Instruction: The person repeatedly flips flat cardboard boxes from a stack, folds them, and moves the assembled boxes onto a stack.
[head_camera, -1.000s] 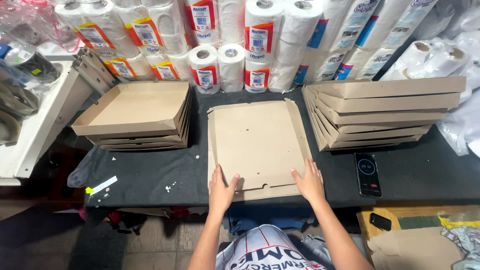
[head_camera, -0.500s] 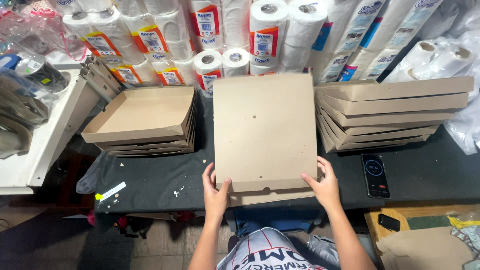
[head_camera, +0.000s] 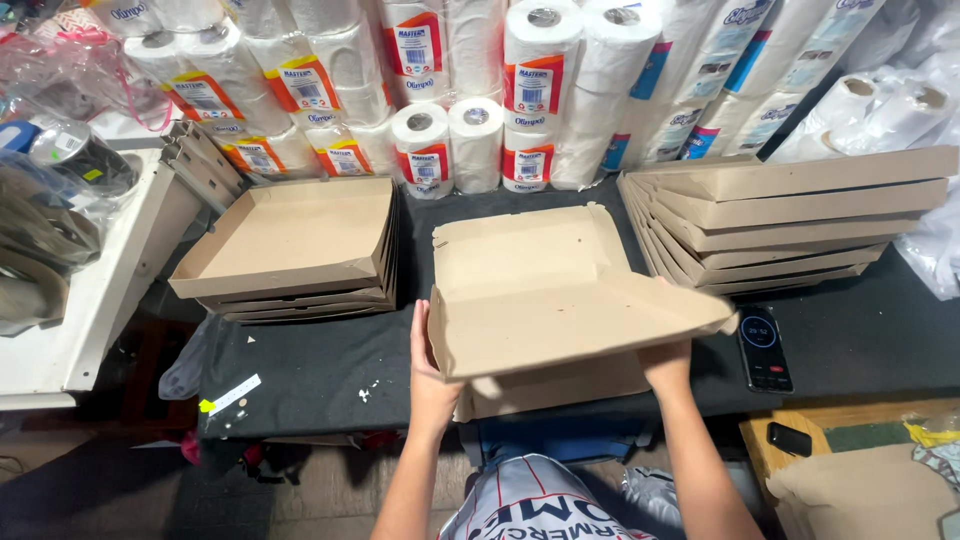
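Cardboard box (head_camera: 560, 300) (matte, half-folded) | left hand (head_camera: 428, 370) fingers flat on side | right hand (head_camera: 665, 362) fingers hidden, cannot tell

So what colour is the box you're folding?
Plain brown cardboard box, no print on it; the head view shows it, the only view.

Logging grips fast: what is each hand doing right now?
Left hand: closed on the near left edge of the cardboard box.
Right hand: under the box's right side, apparently holding it; fingers hidden.
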